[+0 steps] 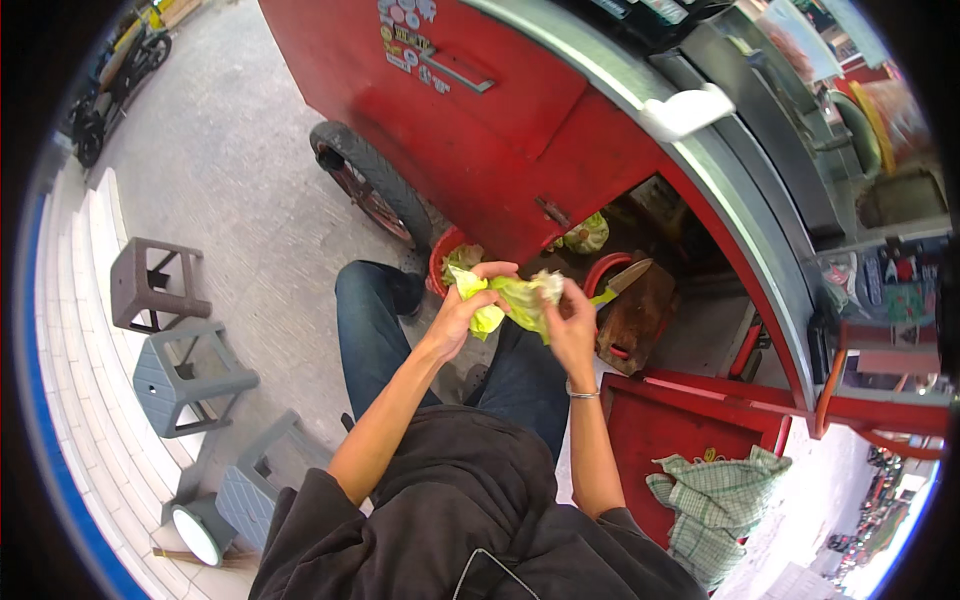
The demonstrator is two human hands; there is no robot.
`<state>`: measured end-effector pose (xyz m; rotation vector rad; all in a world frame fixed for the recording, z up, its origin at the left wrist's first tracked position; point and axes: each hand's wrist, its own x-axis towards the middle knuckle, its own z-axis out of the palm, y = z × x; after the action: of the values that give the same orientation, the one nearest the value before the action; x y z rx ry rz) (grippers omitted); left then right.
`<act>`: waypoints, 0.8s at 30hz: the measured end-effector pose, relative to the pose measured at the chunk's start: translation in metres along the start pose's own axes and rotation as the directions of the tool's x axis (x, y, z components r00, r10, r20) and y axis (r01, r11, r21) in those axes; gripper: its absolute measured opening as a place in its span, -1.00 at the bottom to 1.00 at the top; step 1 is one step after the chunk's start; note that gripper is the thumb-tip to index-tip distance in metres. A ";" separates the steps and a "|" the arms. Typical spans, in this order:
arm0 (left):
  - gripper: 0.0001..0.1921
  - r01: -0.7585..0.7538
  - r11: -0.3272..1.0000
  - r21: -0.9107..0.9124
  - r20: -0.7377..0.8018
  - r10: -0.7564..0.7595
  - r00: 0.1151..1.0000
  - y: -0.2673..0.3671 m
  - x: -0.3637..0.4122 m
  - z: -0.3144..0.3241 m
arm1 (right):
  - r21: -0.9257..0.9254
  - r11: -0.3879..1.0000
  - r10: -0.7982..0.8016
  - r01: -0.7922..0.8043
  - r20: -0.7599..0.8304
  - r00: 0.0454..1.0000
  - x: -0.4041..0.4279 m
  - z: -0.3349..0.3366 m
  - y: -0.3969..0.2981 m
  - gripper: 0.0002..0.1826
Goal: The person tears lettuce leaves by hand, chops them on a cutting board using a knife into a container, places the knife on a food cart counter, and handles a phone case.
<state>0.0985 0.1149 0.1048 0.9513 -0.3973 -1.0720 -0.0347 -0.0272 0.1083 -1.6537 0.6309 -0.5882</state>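
Note:
My left hand (448, 324) grips a bright green lettuce piece (486, 321) in front of my knees. Close beside it, my right hand (573, 334) pinches a larger lettuce leaf (519, 298) with a pale, ragged end. Past my left hand is a red plastic basket (436, 271) with lettuce leaves (463, 257) in it. A lettuce head (587, 234) lies at the cart's open compartment. To the right, a knife (628, 277) with a yellow-green handle lies across a wooden cutting board (637, 324). Behind the board shows the rim of a red container (604, 268).
A red cart (480, 150) with a wheel (375, 184) stands ahead. Its lowered red door (675, 442) carries a checkered cloth (720, 502) on my right. Plastic stools (161, 281) line the left, beside white tiled steps (97, 300). A metal counter edge (720, 202) curves above.

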 end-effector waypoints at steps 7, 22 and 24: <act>-0.31 -0.218 0.966 -0.138 0.106 0.233 0.967 0.032 -0.051 0.020 | -0.386 0.919 0.109 -0.081 0.050 0.993 -0.025 -0.023 -0.041 -0.76; -0.63 -0.149 0.737 0.659 -0.155 0.327 0.932 0.015 -0.090 0.018 | -0.145 0.989 0.061 -0.005 0.380 0.923 -0.062 0.021 -0.057 -0.38; -0.61 -0.151 0.702 0.696 -0.153 0.350 0.924 0.026 -0.094 0.022 | -0.123 0.992 0.048 0.001 0.396 0.917 -0.060 0.023 -0.052 -0.49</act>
<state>0.0547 0.1902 0.1530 1.6251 -0.6909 -0.5060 -0.0583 0.0379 0.1541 -1.8103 0.3903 -0.1830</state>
